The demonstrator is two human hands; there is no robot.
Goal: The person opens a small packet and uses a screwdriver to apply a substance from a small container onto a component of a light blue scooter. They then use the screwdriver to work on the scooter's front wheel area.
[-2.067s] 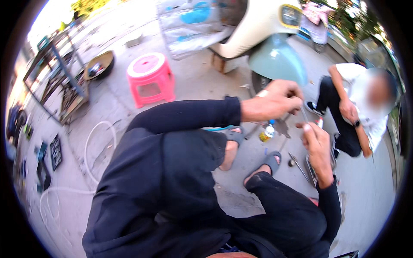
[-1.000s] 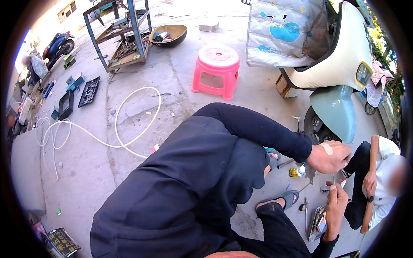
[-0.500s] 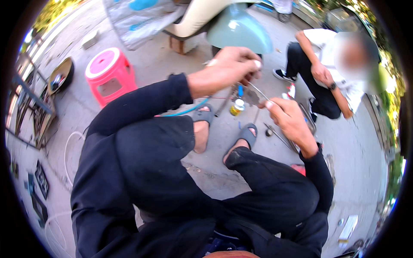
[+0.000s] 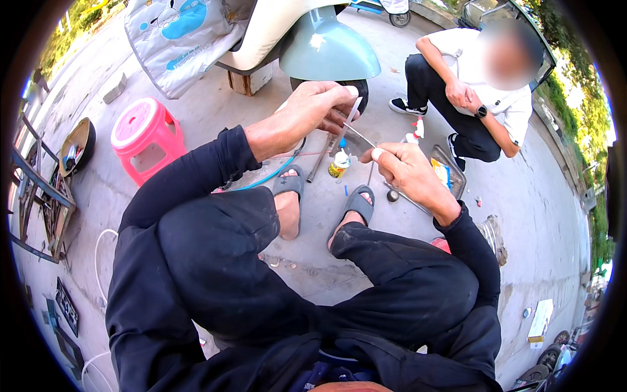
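Note:
My left hand (image 4: 320, 111), a small plaster on it, pinches a thin translucent tube (image 4: 352, 111) above my feet. My right hand (image 4: 410, 175) is closed on a slender metal rod (image 4: 360, 136), whose tip reaches up to the tube between my left fingers; whether they touch is unclear. Below my hands stand a yellow-labelled bottle (image 4: 338, 168) and a white bottle with a red top (image 4: 412, 137). Metal bars (image 4: 319, 160), a small dark round piece (image 4: 392, 195) and a tray of items (image 4: 459, 183) lie around them on the concrete.
A cream and pale-blue scooter (image 4: 326, 52) stands ahead on a block. A person (image 4: 470, 127) in a white top squats at the right, hands clasped. A pink stool (image 4: 140, 124), metal tool rack (image 4: 55, 215), basin (image 4: 70, 150) and white hose (image 4: 99, 261) are at the left.
The view swung left, then back toward the scooter and the squatting person. My hands keep hold of the thin pieces; the translucent tube now shows upright in my left fingers.

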